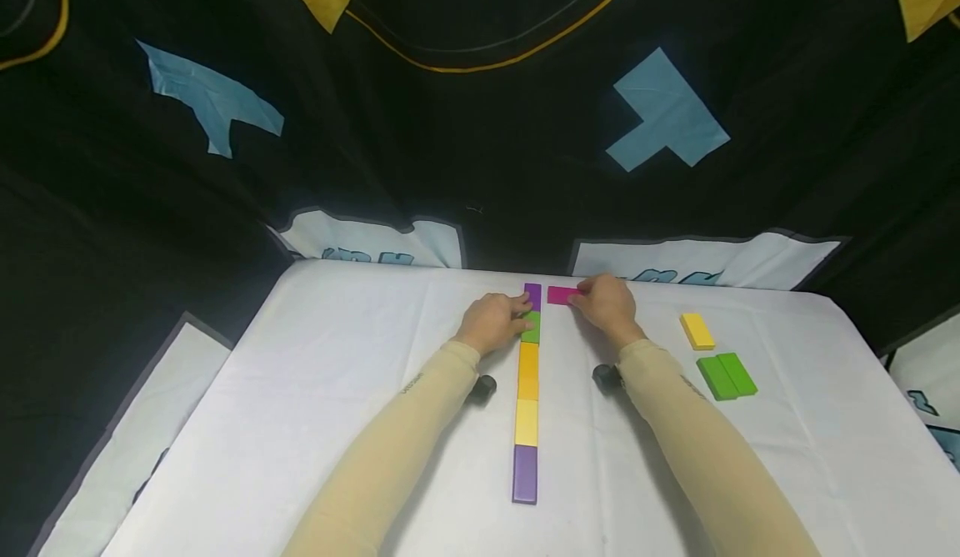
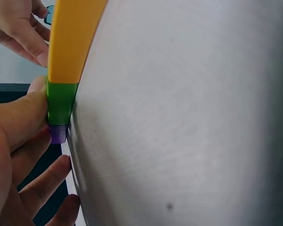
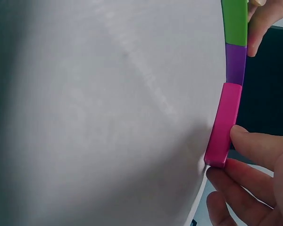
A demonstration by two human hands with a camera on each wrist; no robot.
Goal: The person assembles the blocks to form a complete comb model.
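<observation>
A straight row of blocks runs down the table: a purple block [image 1: 533, 291] at the far end, then a green block [image 1: 530, 333], an orange stretch [image 1: 528, 371], a pale yellow block [image 1: 527, 422] and a lighter purple block [image 1: 525, 474] nearest me. My left hand [image 1: 489, 323] touches the far purple and green blocks from the left with its fingertips and thumb. To the right of the row's far end, my right hand [image 1: 606, 305] pinches a pink block [image 1: 561, 295] by its right end, thumb against fingers [image 3: 240, 188]. A small gap separates the pink block from the purple one.
On the right of the white table [image 1: 600, 490] lie a yellow block [image 1: 697, 332] and two green blocks [image 1: 727, 376] side by side. A black curtain with blue patches [image 1: 671, 111] hangs behind the table's far edge. Dark round wrist devices [image 1: 483, 388] sit under both forearms.
</observation>
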